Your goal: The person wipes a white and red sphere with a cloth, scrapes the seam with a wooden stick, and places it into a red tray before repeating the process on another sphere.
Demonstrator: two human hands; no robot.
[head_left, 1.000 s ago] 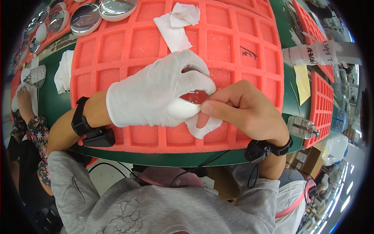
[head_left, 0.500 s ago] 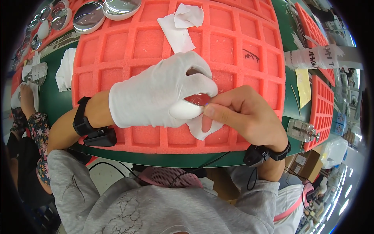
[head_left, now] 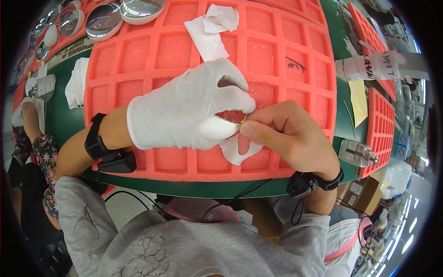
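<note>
My left hand [head_left: 189, 108], in a white glove, is closed around a round mirror-faced lens [head_left: 231, 116] with a smooth white back. The lens face is tilted away from me and reflects the pink-red of the foam below. Bare, my right hand [head_left: 290, 138] pinches a white cloth [head_left: 233, 154] with thumb and forefinger at the lens's right rim. Part of that cloth hangs below the fingertips. Both hands are over a pink foam tray [head_left: 173, 51] with square compartments. Beyond my left hand, a crumpled white cloth [head_left: 221, 19] lies on a folded white cloth [head_left: 207, 41] on the tray.
Larger mirror-faced lenses [head_left: 104, 22] rest at the far left. A glass bottle [head_left: 355, 153] lies beside the tray on the green table [head_left: 64, 121]. To the right are a tape-wrapped bar [head_left: 374, 67], a yellow paper [head_left: 358, 102] and another foam tray [head_left: 381, 124]. Another person's arm [head_left: 31, 120] shows at left.
Little differs. The hands and lens keep nearly the same pose, with the whole view shifted very slightly. The reflection on the lens rim by my right fingertips has changed a little.
</note>
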